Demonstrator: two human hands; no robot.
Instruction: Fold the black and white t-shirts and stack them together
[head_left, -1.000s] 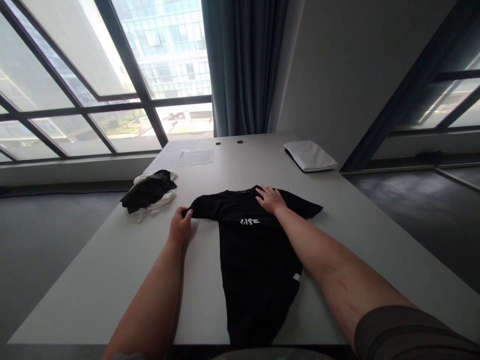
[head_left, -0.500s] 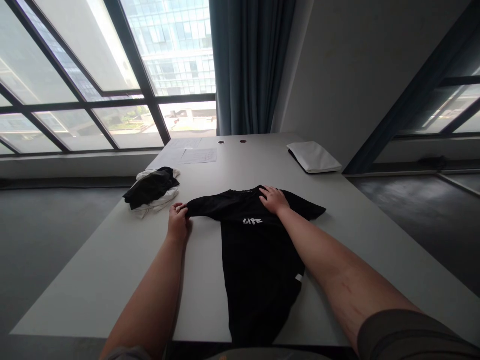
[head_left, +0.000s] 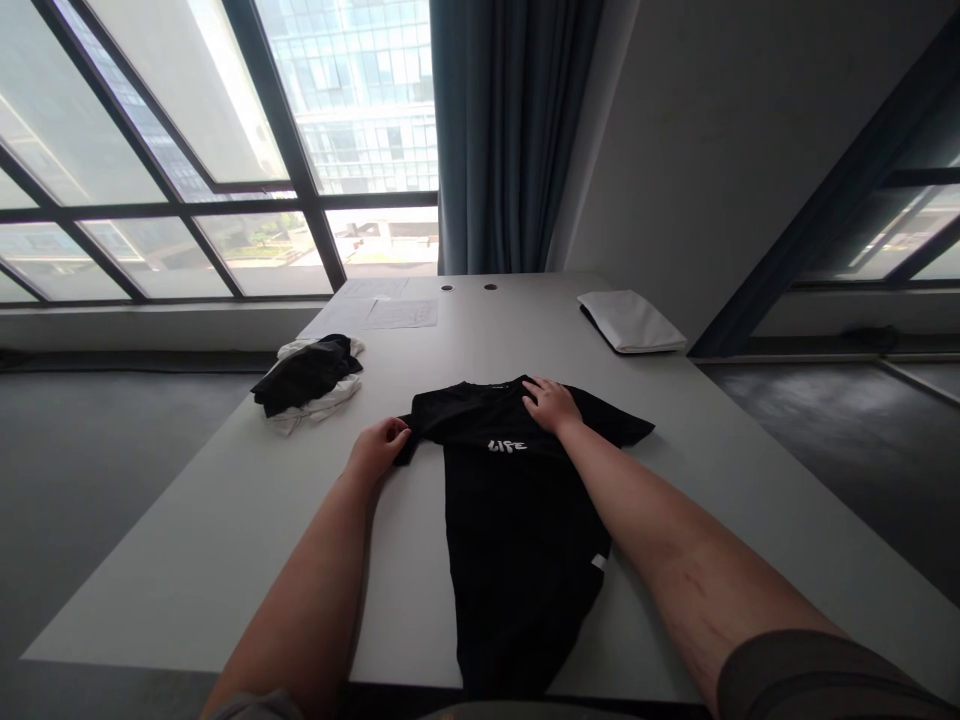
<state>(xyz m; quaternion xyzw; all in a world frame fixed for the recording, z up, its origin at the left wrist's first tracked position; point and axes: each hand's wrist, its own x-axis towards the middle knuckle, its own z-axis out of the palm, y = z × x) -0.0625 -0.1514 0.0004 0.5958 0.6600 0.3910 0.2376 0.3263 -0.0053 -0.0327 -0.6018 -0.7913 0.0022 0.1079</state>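
A black T-shirt (head_left: 517, 530) with a white "LIFE" print (head_left: 507, 446) lies spread on the white table (head_left: 225, 570), its body running toward me. My left hand (head_left: 379, 449) pinches the end of the shirt's sleeve (head_left: 415, 425) at the shirt's left side, and the sleeve is bent in toward the body. My right hand (head_left: 551, 405) rests flat on the shirt's far shoulder near the collar, holding nothing, with its fingers spread.
A crumpled heap of black and white cloth (head_left: 307, 378) lies left of the shirt. Sheets of paper (head_left: 401, 313) and a folded white cloth item (head_left: 631, 322) sit toward the far end. The table's left and near edges drop to a grey floor.
My left hand has moved right and inward, carrying the sleeve end over toward the shirt's body. My right hand stays on the shoulder. The view has tilted slightly.
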